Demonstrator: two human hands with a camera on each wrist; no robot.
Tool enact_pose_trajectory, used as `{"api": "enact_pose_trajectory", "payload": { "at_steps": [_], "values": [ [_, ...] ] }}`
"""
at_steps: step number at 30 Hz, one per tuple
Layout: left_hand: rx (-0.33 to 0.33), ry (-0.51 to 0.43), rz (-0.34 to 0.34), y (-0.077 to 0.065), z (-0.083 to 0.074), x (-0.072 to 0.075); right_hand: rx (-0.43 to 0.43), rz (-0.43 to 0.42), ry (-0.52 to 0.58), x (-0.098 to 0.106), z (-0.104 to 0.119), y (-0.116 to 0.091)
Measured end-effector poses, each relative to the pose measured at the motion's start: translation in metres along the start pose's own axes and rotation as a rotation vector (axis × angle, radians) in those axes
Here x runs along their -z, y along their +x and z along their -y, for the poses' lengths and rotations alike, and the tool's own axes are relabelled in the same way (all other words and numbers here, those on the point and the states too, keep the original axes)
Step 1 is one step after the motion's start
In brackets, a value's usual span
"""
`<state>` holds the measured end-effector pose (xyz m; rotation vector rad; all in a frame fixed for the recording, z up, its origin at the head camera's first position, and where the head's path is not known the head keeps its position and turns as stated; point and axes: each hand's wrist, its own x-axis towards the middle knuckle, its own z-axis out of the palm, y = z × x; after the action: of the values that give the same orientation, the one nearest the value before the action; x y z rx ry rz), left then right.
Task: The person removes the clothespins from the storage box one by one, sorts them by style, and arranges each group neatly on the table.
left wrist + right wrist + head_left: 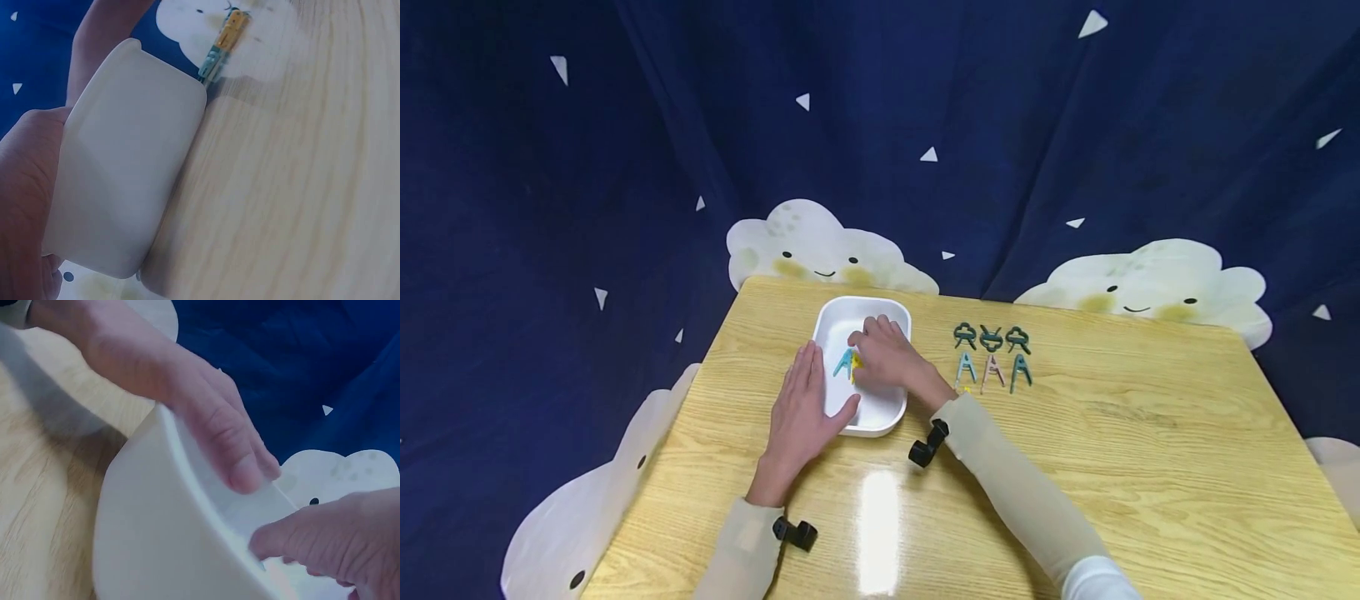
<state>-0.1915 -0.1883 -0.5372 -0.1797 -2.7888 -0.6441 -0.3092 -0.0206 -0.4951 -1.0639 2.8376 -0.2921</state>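
A white plastic tub (871, 429) stands on the table. My left hand (805, 408) rests along its left rim, fingers straight and thumb spread over the near end. In the right wrist view the left thumb (244, 472) reaches over the rim. My right hand (887, 354) is inside the tub, fingers curled, its fingertips pinching a yellow clothes peg (854, 367) that is mostly hidden. A light blue clothes peg (844, 364) lies just left of it. In the right wrist view the right hand (337, 540) covers what lies beneath it.
Right of the tub, dark green cloud-shaped clips (991, 338) form a row. Below them lie a light blue peg (966, 368), a pink peg (992, 372) and a dark teal peg (1020, 372). A small yellow piece (966, 389) sits near the light blue one. A dark blue curtain (880, 150) hangs behind.
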Motion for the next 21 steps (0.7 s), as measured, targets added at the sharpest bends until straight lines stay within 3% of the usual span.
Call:
{"api": "enact_pose_trajectory", "payload": {
  "at_steps": [6, 21],
  "values": [
    [0.008, 0.0, 0.017, 0.0, -0.001, 0.001, -0.025, 0.005, -0.124, -0.007, -0.006, -0.005],
    [0.003, 0.0, 0.008, -0.001, -0.001, 0.0, -0.006, -0.025, -0.166, -0.015, -0.007, -0.008]
  ]
}}
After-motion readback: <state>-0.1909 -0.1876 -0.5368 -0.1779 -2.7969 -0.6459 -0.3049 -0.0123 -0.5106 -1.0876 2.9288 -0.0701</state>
